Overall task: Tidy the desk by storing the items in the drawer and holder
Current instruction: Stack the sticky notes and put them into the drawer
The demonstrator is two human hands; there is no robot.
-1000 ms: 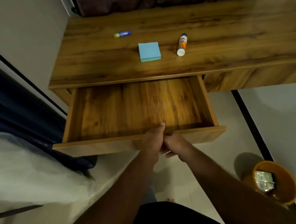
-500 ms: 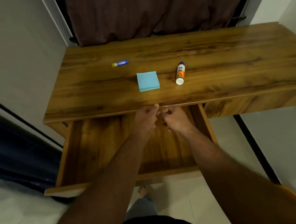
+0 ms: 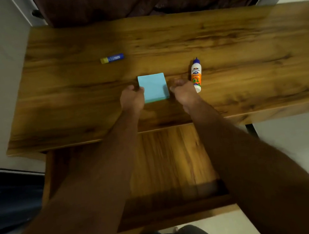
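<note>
My 2 hands bracket the blue sticky-note pad (image 3: 153,87) because it is the nearest item to the open drawer (image 3: 167,160) and too flat to scoop from above with 1 hand. My left hand (image 3: 132,99) sits at the pad's 9 o'clock edge, fingers curled, thumb touching the pad's side. My right hand (image 3: 183,91) sits at its 3 o'clock edge, fingers curled in a narrow bunch just beside the pad; motion blur hides whether they touch it, so I cannot tell if that side grips.

The pad lies flat on the desk (image 3: 240,56), close to the front edge, directly above the drawer pulled out toward me at 6 o'clock, so I judge the carry will be short and straight back.

The glue bottle (image 3: 196,75) lies on its side just beside my right hand, at 3 o'clock from the pad, near enough to be nudged. The glue stick (image 3: 112,58) lies at 11 o'clock, well apart. No holder is in sight.
</note>
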